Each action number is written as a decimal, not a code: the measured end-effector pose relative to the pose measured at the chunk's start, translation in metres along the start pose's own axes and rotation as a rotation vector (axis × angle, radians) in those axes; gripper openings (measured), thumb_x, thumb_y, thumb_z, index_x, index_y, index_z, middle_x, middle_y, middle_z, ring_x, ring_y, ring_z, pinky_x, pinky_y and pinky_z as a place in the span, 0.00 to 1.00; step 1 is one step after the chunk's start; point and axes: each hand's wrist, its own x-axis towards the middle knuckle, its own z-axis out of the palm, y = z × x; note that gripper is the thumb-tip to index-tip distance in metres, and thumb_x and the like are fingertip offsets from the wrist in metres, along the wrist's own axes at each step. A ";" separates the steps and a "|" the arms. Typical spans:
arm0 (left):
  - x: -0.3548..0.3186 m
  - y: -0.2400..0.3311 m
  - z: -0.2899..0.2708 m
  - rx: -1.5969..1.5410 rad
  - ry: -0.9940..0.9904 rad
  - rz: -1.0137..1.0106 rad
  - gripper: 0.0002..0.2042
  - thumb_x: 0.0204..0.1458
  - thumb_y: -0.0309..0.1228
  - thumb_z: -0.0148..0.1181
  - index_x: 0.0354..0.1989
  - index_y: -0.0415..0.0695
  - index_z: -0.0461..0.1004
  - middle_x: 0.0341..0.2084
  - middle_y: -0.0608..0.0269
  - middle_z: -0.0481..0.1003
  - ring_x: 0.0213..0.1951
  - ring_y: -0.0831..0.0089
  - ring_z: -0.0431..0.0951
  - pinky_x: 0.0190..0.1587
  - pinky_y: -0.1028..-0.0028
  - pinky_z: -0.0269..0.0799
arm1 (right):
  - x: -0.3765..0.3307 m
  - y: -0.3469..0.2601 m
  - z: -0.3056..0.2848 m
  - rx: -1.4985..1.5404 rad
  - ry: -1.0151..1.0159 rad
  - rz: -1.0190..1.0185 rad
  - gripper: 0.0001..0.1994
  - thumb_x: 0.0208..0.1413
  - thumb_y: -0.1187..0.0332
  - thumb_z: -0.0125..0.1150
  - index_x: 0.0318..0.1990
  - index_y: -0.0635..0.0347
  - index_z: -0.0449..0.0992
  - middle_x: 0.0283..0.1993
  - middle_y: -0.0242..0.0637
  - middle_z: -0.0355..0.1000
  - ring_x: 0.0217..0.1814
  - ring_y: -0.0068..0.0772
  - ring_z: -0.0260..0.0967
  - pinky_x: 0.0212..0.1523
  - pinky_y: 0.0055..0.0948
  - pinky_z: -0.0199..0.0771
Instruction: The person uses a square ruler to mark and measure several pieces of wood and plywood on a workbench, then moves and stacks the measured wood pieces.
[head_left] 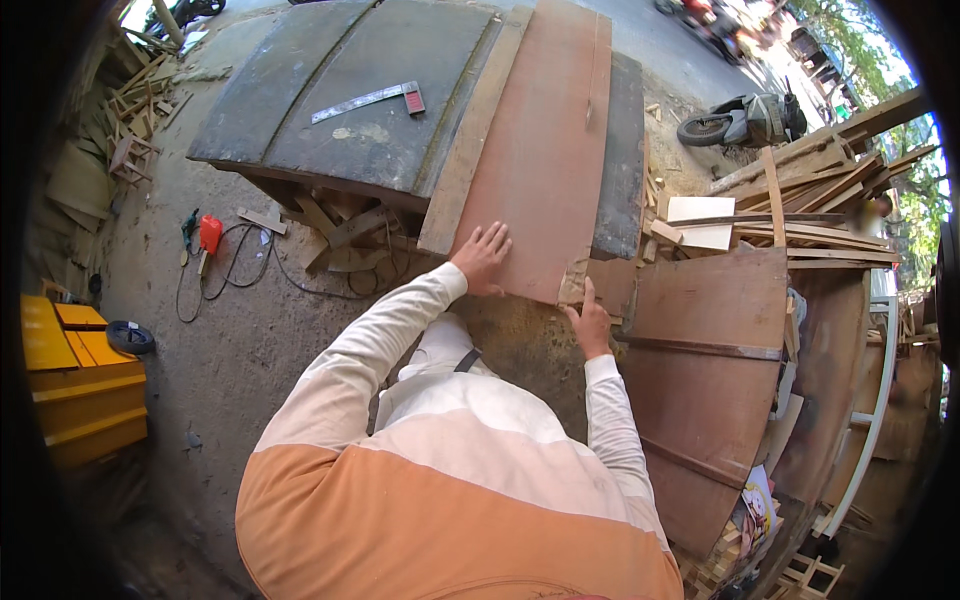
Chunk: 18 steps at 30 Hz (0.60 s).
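Note:
A long reddish-brown wooden board (540, 150) lies lengthwise on the dark worktable, its near end overhanging toward me. My left hand (481, 258) rests open on the near left corner, fingers spread flat on its surface. At the near right corner, beside a pale chipped patch (572, 284), is my right hand (592, 322); its index finger is stretched along the edge and its thumb stands apart, with the other fingers mostly hidden. A narrower rough plank (470, 140) runs along the board's left side. Further left on the tabletop lies a metal try square (370, 101) with a red-marked stock.
The dark worktable (250, 110) has wood scraps beneath it. Cables and a red tool (210, 233) lie on the left ground, near a yellow cabinet (90, 400). At right stand a large brown panel (700, 400) and stacked lumber (820, 235). A motor scooter (750, 122) is beyond.

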 end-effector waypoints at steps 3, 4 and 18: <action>0.018 -0.015 -0.004 -0.010 -0.018 -0.006 0.53 0.39 0.58 0.71 0.70 0.34 0.58 0.73 0.39 0.51 0.75 0.47 0.45 0.73 0.48 0.47 | 0.018 -0.009 -0.007 -0.073 -0.001 0.099 0.45 0.53 0.57 0.71 0.73 0.58 0.51 0.32 0.53 0.78 0.35 0.58 0.77 0.37 0.49 0.76; 0.022 -0.018 -0.007 -0.008 -0.026 -0.007 0.54 0.40 0.58 0.71 0.70 0.34 0.57 0.73 0.39 0.50 0.75 0.47 0.45 0.73 0.48 0.47 | 0.019 -0.011 -0.008 -0.070 0.025 0.109 0.45 0.53 0.56 0.71 0.73 0.58 0.51 0.33 0.54 0.78 0.36 0.58 0.77 0.37 0.49 0.76; 0.098 -0.073 -0.012 -0.001 -0.006 -0.034 0.56 0.38 0.63 0.70 0.71 0.37 0.57 0.73 0.42 0.50 0.76 0.49 0.45 0.74 0.48 0.46 | -0.142 0.056 0.036 -0.137 -0.186 0.467 0.41 0.57 0.46 0.64 0.71 0.60 0.57 0.38 0.60 0.77 0.41 0.66 0.76 0.42 0.55 0.75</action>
